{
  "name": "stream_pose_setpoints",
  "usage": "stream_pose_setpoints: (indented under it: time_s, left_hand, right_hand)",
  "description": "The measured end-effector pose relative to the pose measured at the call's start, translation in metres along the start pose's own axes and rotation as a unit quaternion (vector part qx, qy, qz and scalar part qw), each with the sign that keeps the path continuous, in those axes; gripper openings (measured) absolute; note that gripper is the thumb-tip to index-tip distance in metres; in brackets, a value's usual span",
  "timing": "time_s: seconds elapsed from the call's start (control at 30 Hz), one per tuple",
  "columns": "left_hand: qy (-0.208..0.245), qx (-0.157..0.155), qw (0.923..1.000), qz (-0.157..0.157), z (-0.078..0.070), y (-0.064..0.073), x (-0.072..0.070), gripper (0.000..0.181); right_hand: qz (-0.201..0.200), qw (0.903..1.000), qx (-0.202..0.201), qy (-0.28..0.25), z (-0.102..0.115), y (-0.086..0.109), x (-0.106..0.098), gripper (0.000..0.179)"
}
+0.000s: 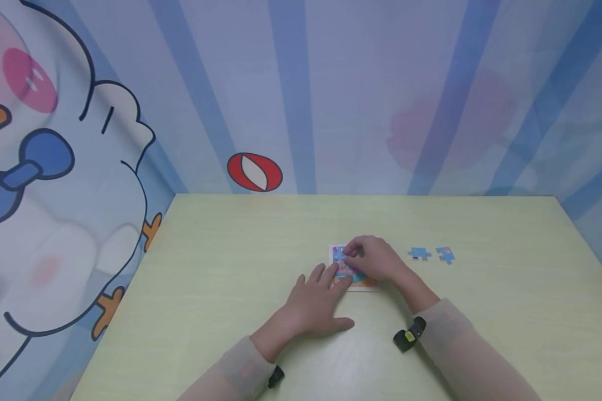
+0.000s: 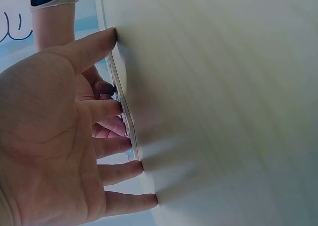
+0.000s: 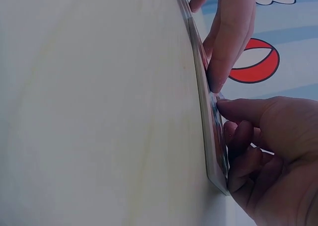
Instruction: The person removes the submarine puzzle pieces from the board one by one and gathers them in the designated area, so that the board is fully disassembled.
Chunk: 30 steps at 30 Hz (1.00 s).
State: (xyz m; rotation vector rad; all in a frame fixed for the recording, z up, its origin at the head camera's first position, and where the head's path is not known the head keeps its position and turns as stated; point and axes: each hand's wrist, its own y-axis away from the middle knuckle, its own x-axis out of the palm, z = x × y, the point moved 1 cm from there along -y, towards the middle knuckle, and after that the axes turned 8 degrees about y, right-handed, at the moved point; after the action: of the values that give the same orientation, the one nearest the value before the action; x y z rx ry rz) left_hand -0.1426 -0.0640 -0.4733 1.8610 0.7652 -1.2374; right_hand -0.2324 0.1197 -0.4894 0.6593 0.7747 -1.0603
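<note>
A small jigsaw puzzle [image 1: 368,283] in a pale-edged tray lies on the table, printed in blue, pink and orange. My left hand [image 1: 311,305] spreads its fingers at the puzzle's left side. In the left wrist view its fingertips [image 2: 114,107] reach the tray's edge and the tabletop. Over the puzzle's upper part, my right hand [image 1: 376,259] bends its fingers, with thumb and index finger pinching at a blue puzzle piece [image 1: 339,255], mostly hidden by the fingertips. The right wrist view shows the right thumb [image 3: 243,109] down at the puzzle's surface, other fingers curled beneath the palm.
Two loose blue puzzle pieces, one on the left [image 1: 420,254] and one on the right [image 1: 445,255], lie to the right of the right hand. The pale table [image 1: 231,239] ends at a printed blue backdrop [image 1: 331,100] behind. Both wrists wear dark camera straps.
</note>
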Motion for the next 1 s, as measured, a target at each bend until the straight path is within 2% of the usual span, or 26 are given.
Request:
stream_pose_setpoints:
  time_s: [0.33,0.7,0.83,1.0]
  left_hand:
    - [0.004,-0.002,1.0000,0.000,0.000,-0.001,0.002,0.089]
    - [0.008,-0.005,1.0000,-0.001,0.001,0.000,0.002,0.088]
    - [0.005,-0.006,1.0000,-0.001,0.001,0.000,0.002,0.088]
    - [0.007,-0.003,1.0000,-0.001,0.001,0.000,0.003,0.088]
  right_hand:
    - [-0.003,1.0000,0.000,-0.001,0.000,0.001,-0.001,0.016]
    - [-0.016,0.9998,-0.011,-0.003,-0.012,0.004,-0.008,0.015]
    - [-0.007,0.9999,-0.010,-0.002,-0.015,0.006,-0.010,0.016]
    - [0.015,0.9995,-0.028,-0.006,-0.017,0.008,-0.013,0.023]
